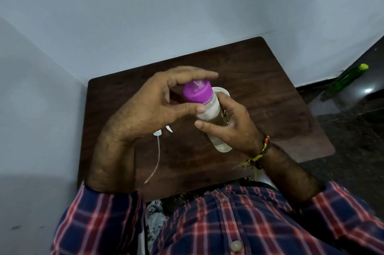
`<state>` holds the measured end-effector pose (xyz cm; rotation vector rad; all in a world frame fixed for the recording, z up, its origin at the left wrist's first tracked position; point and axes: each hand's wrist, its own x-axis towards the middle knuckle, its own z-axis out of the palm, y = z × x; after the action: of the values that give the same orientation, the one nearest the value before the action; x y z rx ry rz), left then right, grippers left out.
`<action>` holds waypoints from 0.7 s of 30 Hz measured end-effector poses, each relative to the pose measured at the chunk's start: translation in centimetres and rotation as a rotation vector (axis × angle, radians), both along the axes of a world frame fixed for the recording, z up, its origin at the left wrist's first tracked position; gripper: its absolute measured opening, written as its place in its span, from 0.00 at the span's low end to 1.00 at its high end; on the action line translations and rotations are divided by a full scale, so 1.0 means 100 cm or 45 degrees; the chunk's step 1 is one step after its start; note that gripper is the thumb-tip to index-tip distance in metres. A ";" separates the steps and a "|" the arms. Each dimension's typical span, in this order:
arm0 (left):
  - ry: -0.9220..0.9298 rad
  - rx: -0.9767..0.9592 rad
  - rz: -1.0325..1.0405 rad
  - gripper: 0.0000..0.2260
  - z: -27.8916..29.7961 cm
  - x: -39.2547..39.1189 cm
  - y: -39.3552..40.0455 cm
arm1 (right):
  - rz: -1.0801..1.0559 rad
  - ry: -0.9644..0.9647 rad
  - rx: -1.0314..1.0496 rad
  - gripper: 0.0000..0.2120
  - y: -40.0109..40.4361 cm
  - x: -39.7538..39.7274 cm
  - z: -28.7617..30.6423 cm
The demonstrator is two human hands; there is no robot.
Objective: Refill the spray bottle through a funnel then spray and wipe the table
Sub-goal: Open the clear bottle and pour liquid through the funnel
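Note:
A clear bottle (209,109) with a purple cap (197,90) is held above the dark wooden table (280,97). My right hand (230,128) grips its body, fingers curled round it. My left hand (145,109) has thumb and fingers around the purple cap, the thumb touching just below it. A white spray head with its long dip tube (156,155) lies on the table under my left wrist. A white rim (223,90), perhaps the funnel, shows behind the bottle, mostly hidden.
The small table stands in a corner of pale walls. A green bottle (347,79) lies on the dark floor at the right. My checked shirt fills the bottom of the view, close to the table's near edge.

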<state>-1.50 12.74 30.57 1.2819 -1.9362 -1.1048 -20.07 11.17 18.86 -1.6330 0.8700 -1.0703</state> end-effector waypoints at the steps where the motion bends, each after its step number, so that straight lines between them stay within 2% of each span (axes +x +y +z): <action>1: 0.015 0.037 -0.025 0.25 0.000 0.002 -0.002 | -0.006 0.009 -0.002 0.26 -0.001 -0.001 0.000; 3: -0.029 0.030 0.030 0.23 -0.001 0.002 -0.006 | -0.012 0.031 -0.020 0.26 -0.001 -0.002 -0.002; 8: -0.349 -0.237 0.291 0.21 -0.006 -0.016 -0.015 | -0.050 0.013 -0.050 0.28 -0.007 -0.002 -0.005; 11: -0.430 -0.248 0.347 0.20 -0.005 -0.025 -0.021 | -0.080 0.004 -0.063 0.27 -0.014 -0.004 -0.006; 15: -0.229 -0.054 0.051 0.20 0.002 -0.023 -0.030 | -0.099 0.006 -0.051 0.27 -0.021 -0.006 -0.004; 18: 0.010 0.259 -0.129 0.27 0.011 -0.003 -0.037 | -0.082 0.031 -0.071 0.28 -0.025 -0.006 -0.001; 21: -0.026 0.343 -0.138 0.28 0.018 0.010 -0.045 | -0.047 0.061 -0.082 0.28 -0.028 -0.003 -0.001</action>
<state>-0.46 8.27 32.33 1.3432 -1.9402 -1.4523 -20.40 8.33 18.79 -1.7079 0.9087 -1.0985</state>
